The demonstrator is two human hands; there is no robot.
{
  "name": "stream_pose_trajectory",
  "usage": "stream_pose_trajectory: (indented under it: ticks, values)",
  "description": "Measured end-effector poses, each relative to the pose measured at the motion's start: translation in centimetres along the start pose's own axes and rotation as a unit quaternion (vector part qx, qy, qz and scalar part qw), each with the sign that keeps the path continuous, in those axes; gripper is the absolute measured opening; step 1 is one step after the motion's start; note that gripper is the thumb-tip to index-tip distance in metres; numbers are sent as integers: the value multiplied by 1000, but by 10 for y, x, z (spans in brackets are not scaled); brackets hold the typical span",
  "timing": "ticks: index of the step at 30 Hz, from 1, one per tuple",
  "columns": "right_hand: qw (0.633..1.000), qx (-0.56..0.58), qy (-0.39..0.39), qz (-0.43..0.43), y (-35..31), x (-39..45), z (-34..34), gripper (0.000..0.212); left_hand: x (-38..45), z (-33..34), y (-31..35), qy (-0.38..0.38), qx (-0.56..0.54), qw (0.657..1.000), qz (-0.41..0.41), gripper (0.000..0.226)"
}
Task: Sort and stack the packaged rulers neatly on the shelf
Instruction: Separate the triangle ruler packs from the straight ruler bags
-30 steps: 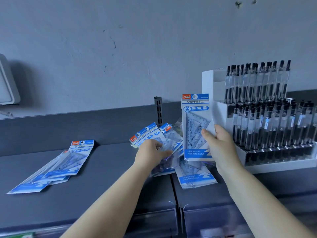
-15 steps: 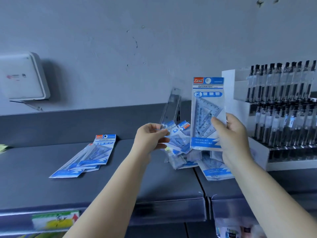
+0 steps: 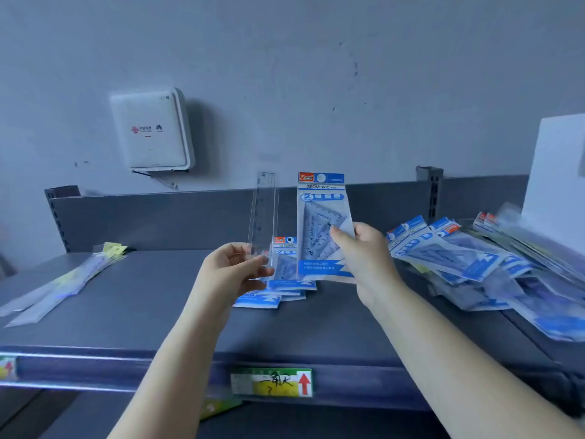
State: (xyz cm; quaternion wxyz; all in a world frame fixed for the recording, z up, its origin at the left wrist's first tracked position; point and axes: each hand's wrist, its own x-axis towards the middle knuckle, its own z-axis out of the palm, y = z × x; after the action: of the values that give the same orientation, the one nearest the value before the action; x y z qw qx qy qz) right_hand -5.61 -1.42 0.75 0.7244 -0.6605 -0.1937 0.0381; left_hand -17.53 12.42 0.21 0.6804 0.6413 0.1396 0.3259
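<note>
Now both hands are up w/ sorted finds: left hand [image 3: 235,269] pinches clear ruler [image 3: 262,217], pulled from the 3 o'clock pile [image 3: 468,258]; right hand [image 3: 364,251] grips set-square pack [image 3: 323,226] above the 12 o'clock stack [image 3: 278,280] on shelf [image 3: 126,305].

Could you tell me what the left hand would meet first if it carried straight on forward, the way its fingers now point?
Probably the small stack of set-square packs lying on the shelf just beyond the left hand, which holds a clear straight ruler upright. Depth is hard to judge here.
</note>
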Motion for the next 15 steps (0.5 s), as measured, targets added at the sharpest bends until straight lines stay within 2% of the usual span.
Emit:
stream_pose_trajectory:
  ticks: [1, 4, 5, 8, 10, 13, 15]
  values:
    - [1000, -26, -2, 4, -1, 5, 13, 23, 3, -11, 0, 1, 3, 1000, -1, 15]
    - [988, -154, 29, 1, -4, 11, 48, 64, 11, -46, 0, 3, 8, 1000, -1, 13]
    - [984, -174, 41, -23, -6, 7, 59, 68, 14, -59, 0, 5, 10, 1000, 0, 13]
    - [976, -200, -22, -82, -5, -10, 95, 48, 21, -104, 3, 24, 26, 999, 9, 14]
    - [960, -242, -79, -115, -1, -24, 121, 30, 26, -140, 6, 46, 51, 998, 15, 15]
    - [935, -293, -125, -156, 1, -41, 158, 9, 35, -199, 14, 84, 105, 991, 6, 16]
    - [919, -322, -148, -175, 4, -49, 180, 13, 40, -236, 18, 112, 141, 984, -5, 16]
